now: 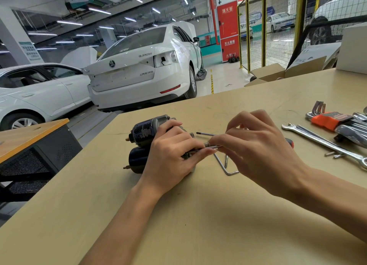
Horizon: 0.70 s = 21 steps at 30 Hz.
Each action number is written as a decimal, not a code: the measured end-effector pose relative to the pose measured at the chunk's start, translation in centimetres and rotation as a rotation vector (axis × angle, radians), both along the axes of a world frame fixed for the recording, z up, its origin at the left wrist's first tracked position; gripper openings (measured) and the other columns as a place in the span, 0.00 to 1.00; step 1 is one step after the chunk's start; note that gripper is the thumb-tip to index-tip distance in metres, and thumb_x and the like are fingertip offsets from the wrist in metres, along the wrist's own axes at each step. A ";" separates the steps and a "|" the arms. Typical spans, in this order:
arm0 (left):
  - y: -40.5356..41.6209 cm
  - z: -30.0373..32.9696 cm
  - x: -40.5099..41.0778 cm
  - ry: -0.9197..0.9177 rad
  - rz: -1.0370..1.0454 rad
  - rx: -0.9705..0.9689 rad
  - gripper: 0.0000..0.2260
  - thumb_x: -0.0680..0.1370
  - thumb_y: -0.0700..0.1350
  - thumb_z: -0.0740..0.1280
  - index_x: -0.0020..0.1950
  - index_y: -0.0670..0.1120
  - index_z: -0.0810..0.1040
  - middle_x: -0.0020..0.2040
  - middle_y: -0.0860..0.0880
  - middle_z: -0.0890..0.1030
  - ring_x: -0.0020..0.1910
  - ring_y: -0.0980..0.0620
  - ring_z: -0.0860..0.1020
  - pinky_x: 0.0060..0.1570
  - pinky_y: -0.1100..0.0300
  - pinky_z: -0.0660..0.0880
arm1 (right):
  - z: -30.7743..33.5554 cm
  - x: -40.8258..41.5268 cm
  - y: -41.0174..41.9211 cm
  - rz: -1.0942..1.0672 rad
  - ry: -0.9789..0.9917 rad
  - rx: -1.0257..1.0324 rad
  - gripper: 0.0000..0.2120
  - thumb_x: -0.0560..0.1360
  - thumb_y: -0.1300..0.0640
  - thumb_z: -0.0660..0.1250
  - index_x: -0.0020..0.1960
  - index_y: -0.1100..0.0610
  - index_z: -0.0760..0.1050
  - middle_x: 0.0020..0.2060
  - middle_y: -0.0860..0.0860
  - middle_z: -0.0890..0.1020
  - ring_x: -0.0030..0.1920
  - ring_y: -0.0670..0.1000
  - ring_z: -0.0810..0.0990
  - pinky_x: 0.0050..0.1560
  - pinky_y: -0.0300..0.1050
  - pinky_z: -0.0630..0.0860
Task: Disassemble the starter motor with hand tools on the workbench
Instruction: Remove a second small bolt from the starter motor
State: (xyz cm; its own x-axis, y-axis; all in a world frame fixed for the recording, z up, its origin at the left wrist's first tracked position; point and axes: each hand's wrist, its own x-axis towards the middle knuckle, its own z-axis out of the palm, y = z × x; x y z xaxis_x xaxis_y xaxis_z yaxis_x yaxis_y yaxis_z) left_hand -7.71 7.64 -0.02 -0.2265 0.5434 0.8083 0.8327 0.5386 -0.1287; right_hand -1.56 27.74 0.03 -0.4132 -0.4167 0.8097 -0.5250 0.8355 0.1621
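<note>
The dark starter motor lies on the tan workbench, its two cylinders pointing left. My left hand covers its right end, and the fingertips touch a long thin bolt coming out of it. My right hand pinches the head end of that bolt between thumb and fingers. A screwdriver with a red and black handle lies just behind my right hand, mostly hidden. An L-shaped hex key lies on the bench under my right hand.
A combination wrench and an orange holder of hex keys lie at the right, with small loose screws nearby. Cardboard boxes stand at the far edge. A lower orange-topped bench stands left. White cars are parked beyond.
</note>
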 end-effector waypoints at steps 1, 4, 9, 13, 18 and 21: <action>0.0 0.0 0.0 0.002 -0.001 0.000 0.12 0.76 0.53 0.72 0.41 0.45 0.86 0.36 0.52 0.84 0.37 0.54 0.78 0.63 0.52 0.70 | 0.0 0.0 0.0 -0.005 0.008 -0.006 0.17 0.63 0.63 0.83 0.49 0.55 0.83 0.35 0.47 0.83 0.44 0.53 0.76 0.47 0.45 0.63; -0.1 -0.1 -0.2 0.007 0.000 0.000 0.11 0.76 0.53 0.72 0.42 0.45 0.85 0.37 0.52 0.84 0.38 0.54 0.78 0.63 0.52 0.70 | 0.1 0.1 -0.2 -0.028 0.016 -0.010 0.13 0.65 0.60 0.82 0.47 0.55 0.83 0.35 0.48 0.83 0.42 0.55 0.78 0.46 0.47 0.63; -0.1 -0.1 -0.3 0.006 0.008 0.004 0.10 0.75 0.52 0.73 0.42 0.46 0.85 0.37 0.52 0.83 0.38 0.54 0.78 0.63 0.54 0.70 | 0.4 0.2 -0.1 -0.069 -0.035 -0.024 0.10 0.67 0.54 0.79 0.47 0.56 0.83 0.35 0.48 0.84 0.42 0.56 0.79 0.46 0.48 0.62; -0.1 -0.1 -0.3 -0.006 0.012 0.015 0.10 0.76 0.52 0.72 0.43 0.45 0.86 0.37 0.52 0.84 0.38 0.54 0.78 0.64 0.55 0.69 | 0.5 0.2 0.0 -0.056 -0.060 -0.021 0.09 0.69 0.56 0.78 0.48 0.56 0.84 0.36 0.48 0.84 0.43 0.56 0.79 0.47 0.48 0.62; -0.1 -0.1 -0.3 -0.007 0.026 0.006 0.11 0.76 0.52 0.72 0.43 0.45 0.85 0.37 0.51 0.84 0.38 0.53 0.79 0.64 0.55 0.69 | 0.5 0.2 0.0 -0.061 -0.061 -0.004 0.16 0.65 0.62 0.82 0.50 0.55 0.84 0.36 0.48 0.85 0.44 0.55 0.79 0.48 0.48 0.62; -0.1 -0.1 -0.3 -0.011 0.027 0.005 0.11 0.75 0.52 0.73 0.43 0.45 0.85 0.37 0.51 0.84 0.38 0.53 0.79 0.64 0.55 0.69 | 0.6 0.3 0.0 -0.038 -0.045 -0.017 0.12 0.67 0.60 0.80 0.49 0.55 0.84 0.35 0.48 0.85 0.44 0.55 0.79 0.48 0.47 0.61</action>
State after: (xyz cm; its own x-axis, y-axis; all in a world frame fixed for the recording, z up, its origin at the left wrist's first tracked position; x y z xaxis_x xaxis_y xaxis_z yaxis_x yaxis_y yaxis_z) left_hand -7.98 7.51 -0.09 -0.2495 0.5333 0.8083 0.8194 0.5611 -0.1173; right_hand -1.26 27.78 0.60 -0.4643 -0.3867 0.7968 -0.4993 0.8574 0.1251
